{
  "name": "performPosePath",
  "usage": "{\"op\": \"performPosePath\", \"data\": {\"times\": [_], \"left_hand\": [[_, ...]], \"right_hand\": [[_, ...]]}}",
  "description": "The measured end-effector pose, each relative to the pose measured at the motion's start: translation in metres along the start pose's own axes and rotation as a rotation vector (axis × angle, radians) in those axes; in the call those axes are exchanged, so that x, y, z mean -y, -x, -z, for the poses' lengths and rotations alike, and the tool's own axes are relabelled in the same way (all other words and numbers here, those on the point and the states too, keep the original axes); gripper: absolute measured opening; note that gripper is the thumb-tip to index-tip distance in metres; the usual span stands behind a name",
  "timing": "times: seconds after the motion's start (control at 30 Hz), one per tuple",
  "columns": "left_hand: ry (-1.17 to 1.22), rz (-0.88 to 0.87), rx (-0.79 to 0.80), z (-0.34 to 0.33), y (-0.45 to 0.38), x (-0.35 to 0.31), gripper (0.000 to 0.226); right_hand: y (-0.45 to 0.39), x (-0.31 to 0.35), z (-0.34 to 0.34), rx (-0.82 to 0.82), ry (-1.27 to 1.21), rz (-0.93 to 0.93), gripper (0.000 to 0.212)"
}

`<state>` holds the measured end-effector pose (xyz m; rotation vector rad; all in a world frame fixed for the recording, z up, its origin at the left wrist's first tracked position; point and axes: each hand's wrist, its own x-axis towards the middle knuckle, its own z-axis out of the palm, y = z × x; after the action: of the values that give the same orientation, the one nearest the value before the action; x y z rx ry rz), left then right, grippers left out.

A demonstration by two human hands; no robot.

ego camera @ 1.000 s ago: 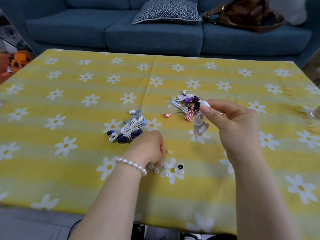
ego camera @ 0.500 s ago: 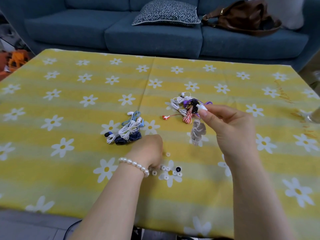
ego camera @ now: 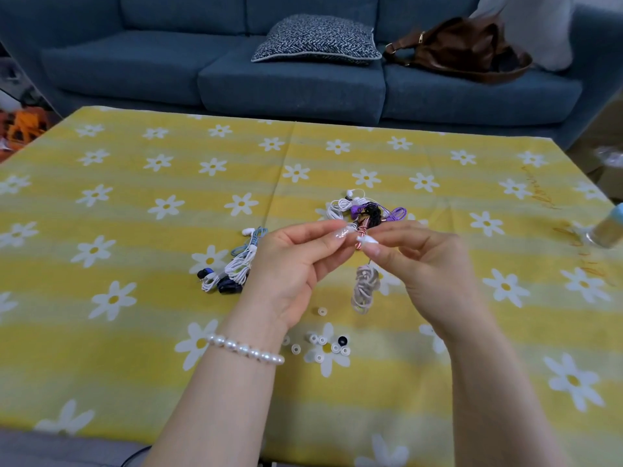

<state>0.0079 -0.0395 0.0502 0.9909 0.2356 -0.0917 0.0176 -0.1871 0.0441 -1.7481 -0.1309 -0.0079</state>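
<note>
The right hand [ego camera: 428,264] holds a wired earphone [ego camera: 365,288] in the air above the desk [ego camera: 135,365], its thumb and forefinger pinched narrowly on the upper end of the wire. The rest hangs below as a loose, pale grey-white coil wound into a small elongated bundle, with its lower loops just over the yellow daisy cloth between the two wrists. The left hand [ego camera: 296,261] is raised to the same spot, palm turned inward, with thumb and forefinger drawn close together tip to tip against the right fingers. Whether they grip the earpiece or only touch it cannot be told, as the piece is hidden there. A pearl bracelet [ego camera: 246,348] sits on the left wrist. On the desk below the hands lie scattered small ear tips [ego camera: 322,345], mostly white and one black. A heap of white and blue earphones [ego camera: 232,267] lies to the left, and a heap of white, purple, black and red ones [ego camera: 367,210] lies just behind the fingers
</note>
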Motion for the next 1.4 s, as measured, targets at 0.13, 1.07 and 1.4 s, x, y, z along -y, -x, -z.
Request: {"op": "performPosePath", "data": {"times": [0.13, 1.07, 1.4], "left_hand": [[-0.03, 0.006, -0.02, 0.0002, 0.0006, -0.0001, 0.011], [-0.26, -0.157, -0.036, -0.0023, 0.0013, 0.0073, 0.017], [-0.354, -0.213, -0.05, -0.0032, 0.0022, 0.0082, 0.018]], "right_hand": [[0.0004, 0.0006, -0.0015, 0.001, 0.001, 0.003, 0.007], [0.0018, 0.005, -0.0055, -0.033, 0.104, -0.004, 0.004], [0.0017, 0.0057, -0.0054, -0.036, 0.166, 0.005, 0.01]]}}
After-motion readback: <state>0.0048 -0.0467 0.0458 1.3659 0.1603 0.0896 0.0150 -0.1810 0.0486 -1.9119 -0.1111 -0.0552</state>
